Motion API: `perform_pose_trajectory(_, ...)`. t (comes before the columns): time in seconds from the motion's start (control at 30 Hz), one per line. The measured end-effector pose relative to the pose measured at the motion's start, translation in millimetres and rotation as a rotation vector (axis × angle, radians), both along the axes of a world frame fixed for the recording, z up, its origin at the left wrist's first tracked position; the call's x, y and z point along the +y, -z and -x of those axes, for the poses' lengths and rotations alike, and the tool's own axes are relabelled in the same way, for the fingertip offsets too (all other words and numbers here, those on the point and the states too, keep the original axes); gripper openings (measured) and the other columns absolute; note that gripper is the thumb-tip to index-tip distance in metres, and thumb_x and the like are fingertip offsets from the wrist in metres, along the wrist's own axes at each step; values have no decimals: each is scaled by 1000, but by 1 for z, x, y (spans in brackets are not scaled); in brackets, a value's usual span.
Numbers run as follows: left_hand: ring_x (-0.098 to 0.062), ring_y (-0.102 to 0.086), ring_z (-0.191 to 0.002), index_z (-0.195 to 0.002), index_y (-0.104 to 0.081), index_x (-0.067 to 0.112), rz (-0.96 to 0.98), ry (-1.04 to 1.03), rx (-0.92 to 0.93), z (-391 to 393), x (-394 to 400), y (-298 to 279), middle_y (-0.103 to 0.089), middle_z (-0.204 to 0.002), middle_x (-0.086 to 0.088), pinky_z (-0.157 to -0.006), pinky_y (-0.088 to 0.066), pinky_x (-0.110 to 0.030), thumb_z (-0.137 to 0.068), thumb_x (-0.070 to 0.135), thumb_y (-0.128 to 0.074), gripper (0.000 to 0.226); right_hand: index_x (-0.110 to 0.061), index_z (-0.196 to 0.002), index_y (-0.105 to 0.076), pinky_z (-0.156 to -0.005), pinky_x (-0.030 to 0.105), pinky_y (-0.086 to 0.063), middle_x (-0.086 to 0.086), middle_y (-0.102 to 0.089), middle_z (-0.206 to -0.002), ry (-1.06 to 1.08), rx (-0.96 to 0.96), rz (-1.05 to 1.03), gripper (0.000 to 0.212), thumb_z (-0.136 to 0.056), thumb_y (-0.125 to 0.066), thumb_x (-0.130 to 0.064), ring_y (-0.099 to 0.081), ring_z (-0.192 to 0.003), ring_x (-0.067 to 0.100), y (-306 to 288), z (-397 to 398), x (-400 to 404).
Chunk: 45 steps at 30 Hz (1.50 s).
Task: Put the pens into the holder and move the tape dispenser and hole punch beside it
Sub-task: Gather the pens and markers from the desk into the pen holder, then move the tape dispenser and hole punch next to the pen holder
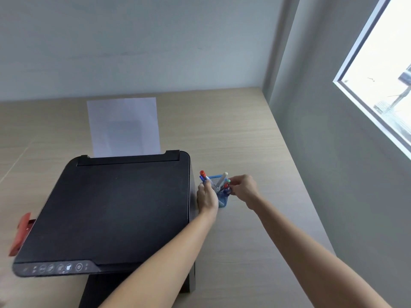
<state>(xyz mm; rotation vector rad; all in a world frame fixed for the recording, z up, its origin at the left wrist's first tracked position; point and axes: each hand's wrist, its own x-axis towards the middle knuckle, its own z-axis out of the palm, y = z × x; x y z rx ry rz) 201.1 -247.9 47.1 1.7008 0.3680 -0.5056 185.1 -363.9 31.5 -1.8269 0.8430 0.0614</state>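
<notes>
A blue mesh pen holder (222, 202) stands on the wooden desk just right of the printer. Several pens stick out of it, among them a white one (223, 180). My left hand (207, 198) is at the holder's left side, closed around pens with an orange-capped tip (202, 173) poking up above the fingers. My right hand (243, 191) is at the holder's right rim, fingers pinched on pens with red and green ends (226, 185). A red object (21, 232) shows at the printer's left edge; I cannot tell what it is. No tape dispenser is in view.
A black printer (111, 210) with white paper (123, 126) in its rear feed fills the desk's left half. The light wood desk (255, 241) runs to a grey wall on the right, with a window (387, 70) above.
</notes>
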Motion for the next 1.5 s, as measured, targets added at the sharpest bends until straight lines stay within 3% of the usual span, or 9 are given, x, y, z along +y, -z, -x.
perform_pose_trajectory(0.3,-20,-51,-93,-69,-53,25,61,40,62,-21,4,-10,-59,-95,-2,-76,-40,-28,-101,38,-28,43,-5,-94,-76,-83,38,-60,17,-76,-91,73,-7,-9,32,-70,-67,13,-71,-87,25,-2,-6,-1)
perform_pose_trajectory(0.63,-31,-61,-101,-97,-56,2,98,187,20,-3,23,-59,-65,-108,-20,-87,-45,-30,-98,39,-31,44,-5,-99,-73,-72,24,-42,11,-70,-90,128,-136,239,34,-81,-47,6,-56,-83,18,-58,-1,-3)
perform_pose_trajectory(0.73,-7,-49,-71,-75,-52,16,183,202,-16,1,52,-92,-64,-61,18,-59,-45,-4,-101,30,-31,36,3,-87,-70,-67,31,-46,22,-69,-81,90,-220,315,23,-79,-48,3,-58,-72,24,-90,-5,15)
perform_pose_trajectory(0.77,-6,-52,-81,-80,-56,18,216,213,-26,3,66,-104,-65,-69,23,-70,-44,0,-102,30,-31,35,8,-88,-66,-64,32,-47,32,-68,-88,67,-247,329,21,-78,-49,4,-38,-111,34,-99,-8,24)
perform_pose_trajectory(0.9,-20,-49,-125,-131,-51,12,312,181,-113,7,147,-138,-53,-128,-2,-106,-36,-37,-103,32,-32,40,11,-92,-66,-54,23,-38,30,-64,-74,-78,-295,260,23,-77,-50,6,-49,-67,13,-123,-29,81)
perform_pose_trajectory(1.03,-19,-62,-108,-122,-58,16,281,65,-220,4,248,-149,-64,-117,-3,-102,-42,-40,-102,31,-36,33,-4,-97,-72,-55,25,-52,11,-68,-76,-225,-355,206,21,-82,-58,1,-63,-60,16,-137,-54,158)
perform_pose_trajectory(1.17,-10,-64,-86,-106,-62,18,124,-128,-280,8,367,-125,-69,-106,-4,-82,-44,-31,-100,27,-45,20,-17,-89,-73,-83,43,-58,10,-74,-83,-403,-377,160,19,-82,-62,-4,-71,-82,27,-141,-75,259)
perform_pose_trajectory(1.37,-29,-48,-127,-132,-51,6,-620,-332,-259,26,552,-51,-54,-134,-16,-109,-39,-40,-90,21,-61,46,-17,-95,-72,-86,36,-59,5,-75,-89,-607,-330,121,17,-86,-60,-9,-72,-85,19,-127,-102,415)
perform_pose_trajectory(1.5,-33,-46,-123,-124,-48,7,-861,-369,-35,36,633,-10,-51,-129,-13,-94,-49,-44,-75,27,-75,59,-15,-104,-70,-77,28,-52,10,-71,-106,-690,-243,196,22,-86,-59,-11,-64,-90,20,-98,-120,495)
